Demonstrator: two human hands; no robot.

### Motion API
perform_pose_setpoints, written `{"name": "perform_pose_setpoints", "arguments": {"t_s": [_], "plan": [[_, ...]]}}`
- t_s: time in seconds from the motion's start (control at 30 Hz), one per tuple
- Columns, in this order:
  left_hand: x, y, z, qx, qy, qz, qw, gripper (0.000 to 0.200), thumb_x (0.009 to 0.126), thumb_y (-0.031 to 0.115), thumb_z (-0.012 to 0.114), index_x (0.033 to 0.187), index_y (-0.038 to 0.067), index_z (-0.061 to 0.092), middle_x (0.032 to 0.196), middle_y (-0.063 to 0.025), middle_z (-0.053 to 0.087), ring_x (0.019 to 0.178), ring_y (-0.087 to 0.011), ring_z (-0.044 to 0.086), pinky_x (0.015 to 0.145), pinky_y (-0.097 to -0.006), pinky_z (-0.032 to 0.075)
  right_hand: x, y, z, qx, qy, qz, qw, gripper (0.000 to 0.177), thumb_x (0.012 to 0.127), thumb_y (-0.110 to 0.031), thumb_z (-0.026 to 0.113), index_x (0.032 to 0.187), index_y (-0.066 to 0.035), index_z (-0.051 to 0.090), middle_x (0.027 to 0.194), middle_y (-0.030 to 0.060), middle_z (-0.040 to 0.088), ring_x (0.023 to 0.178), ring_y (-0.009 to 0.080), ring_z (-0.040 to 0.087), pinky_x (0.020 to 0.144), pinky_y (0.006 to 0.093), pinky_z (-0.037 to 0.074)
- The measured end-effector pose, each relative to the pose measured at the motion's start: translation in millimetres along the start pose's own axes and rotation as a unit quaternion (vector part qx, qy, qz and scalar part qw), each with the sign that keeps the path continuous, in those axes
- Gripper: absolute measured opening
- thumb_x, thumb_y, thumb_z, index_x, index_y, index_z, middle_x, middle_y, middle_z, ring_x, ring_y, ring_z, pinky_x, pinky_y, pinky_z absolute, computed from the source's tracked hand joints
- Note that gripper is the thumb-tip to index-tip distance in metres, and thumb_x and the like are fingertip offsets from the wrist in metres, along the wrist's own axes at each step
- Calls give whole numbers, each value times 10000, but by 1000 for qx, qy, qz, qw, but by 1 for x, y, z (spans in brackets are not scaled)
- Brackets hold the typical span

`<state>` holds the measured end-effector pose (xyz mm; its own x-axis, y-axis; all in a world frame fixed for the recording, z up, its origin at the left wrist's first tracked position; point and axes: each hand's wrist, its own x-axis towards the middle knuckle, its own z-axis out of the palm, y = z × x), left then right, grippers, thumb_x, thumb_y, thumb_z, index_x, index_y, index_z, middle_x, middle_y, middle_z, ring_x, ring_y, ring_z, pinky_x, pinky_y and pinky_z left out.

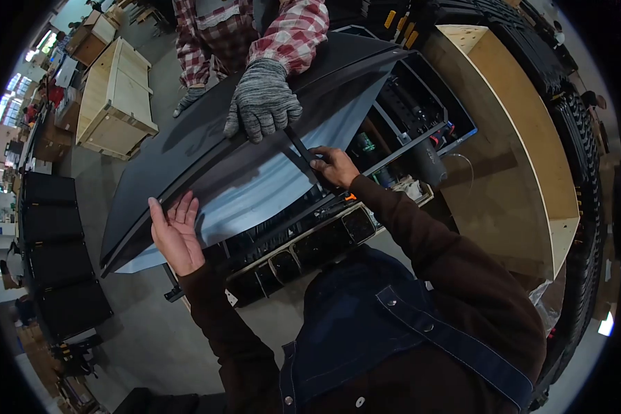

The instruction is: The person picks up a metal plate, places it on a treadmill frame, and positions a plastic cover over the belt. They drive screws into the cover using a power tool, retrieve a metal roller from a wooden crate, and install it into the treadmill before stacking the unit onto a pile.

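A large dark panel (179, 155) is tilted up over a black metal frame crowded with parts. My left hand (176, 231) is palm up at the panel's near edge, fingers stretched and apart, thumb tip right at the rim. My right hand (336, 168) is closed around a slim black bar (299, 148), which slants from the panel's underside down toward the frame (410, 148). A grey-blue sheet (262, 190) shows under the panel. Across from me, a co-worker's gloved hand (265, 100) presses on the panel's edge, and the other glove (188, 101) is by its far side.
To the right stands a large open wooden crate (510, 90). A closed wooden crate (117, 100) is on the floor at far left, with a row of black panels (58, 241) below it. A black compartmented tray (314, 245) lies along the frame's near side.
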<state>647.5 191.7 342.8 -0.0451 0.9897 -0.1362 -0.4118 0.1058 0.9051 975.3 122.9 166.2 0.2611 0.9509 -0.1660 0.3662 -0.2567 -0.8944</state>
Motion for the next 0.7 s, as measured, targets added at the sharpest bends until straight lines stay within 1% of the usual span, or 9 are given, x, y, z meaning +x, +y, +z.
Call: {"name": "perform_pose_setpoints", "arguments": {"t_s": [0.13, 0.2, 0.3, 0.33, 0.4, 0.47, 0.53, 0.63, 0.7], "plan": [[3, -1, -3, 7, 24, 0, 1000, 347, 1002, 300, 621, 1068, -36, 562, 1012, -205, 680, 964, -308, 698, 866, -419, 595, 0, -6, -2, 0, 7, -29, 1000, 392, 935, -176, 655, 1279, 8, 611, 880, 197, 715, 819, 276, 704, 763, 386, 524], [2, -5, 2, 11, 81, 11, 997, 258, 989, 251, 624, 933, 6, 566, 866, -130, 650, 879, -273, 694, 843, -406, 590, -3, -16, -6, -98, -3, -21, 995, 445, 925, -237, 677, 1290, 3, 595, 900, 224, 710, 851, 345, 699, 794, 412, 523], [-2, -18, -4, -9, 119, -1, 993, 204, 964, 193, 632, 909, 9, 564, 830, -110, 643, 845, -266, 694, 844, -420, 595, -1, 1, -19, -93, -18, -85, 992, 549, 905, -308, 707, 1338, -7, 553, 915, 232, 706, 874, 377, 692, 816, 414, 526], [-6, -26, -9, -3, 132, -14, 991, 174, 962, 182, 616, 927, 16, 578, 821, -91, 644, 830, -260, 690, 841, -419, 595, -5, -13, -40, -96, -67, -5, 993, 641, 900, -358, 720, 1387, -2, 502, 966, 223, 711, 912, 355, 705, 843, 423, 537], [-17, -51, -29, -28, 133, -60, 989, 172, 973, 198, 596, 953, 27, 597, 857, -89, 661, 813, -261, 685, 835, -418, 591, -15, -5, -81, 65, -61, -31, 996, 612, 888, -328, 739, 1346, 4, 506, 1085, 228, 697, 1030, 354, 690, 836, 441, 553], [-29, -84, -54, -48, 131, -87, 986, 197, 981, 221, 587, 1038, 33, 602, 962, -106, 683, 864, -263, 675, 842, -415, 577, -27, -21, -144, 297, -123, 118, 940, 690, 908, -369, 731, 1385, 25, 425, 1118, 184, 685, 930, 272, 714, 765, 360, 584], [-43, -109, -62, -54, 180, -123, 975, 237, 982, 238, 610, 1101, 34, 592, 1012, -105, 676, 946, -268, 660, 858, -414, 569, -36, -2, -168, 507, 15, 106, 855, 700, 894, -331, 756, 1378, 15, 389, 1062, 141, 672, 847, 234, 716, 682, 295, 586], [-60, -136, -63, -87, 207, -124, 967, 260, 979, 251, 633, 1114, 31, 600, 1012, -108, 672, 953, -271, 657, 864, -426, 567, -25, 25, -186, 398, 204, 151, 882, 715, 843, -283, 806, 1332, -7, 365, 967, 117, 644, 629, 180, 669, 518, 255, 513], [-63, -155, -81, -107, 198, -127, 966, 282, 969, 250, 658, 1134, 28, 605, 1006, -109, 673, 942, -274, 659, 875, -436, 564, -17, 41, -187, 327, 197, 130, 915, 730, 837, -255, 810, 1355, 3, 364, 923, 105, 646, 613, 161, 650, 510, 252, 501]]}}
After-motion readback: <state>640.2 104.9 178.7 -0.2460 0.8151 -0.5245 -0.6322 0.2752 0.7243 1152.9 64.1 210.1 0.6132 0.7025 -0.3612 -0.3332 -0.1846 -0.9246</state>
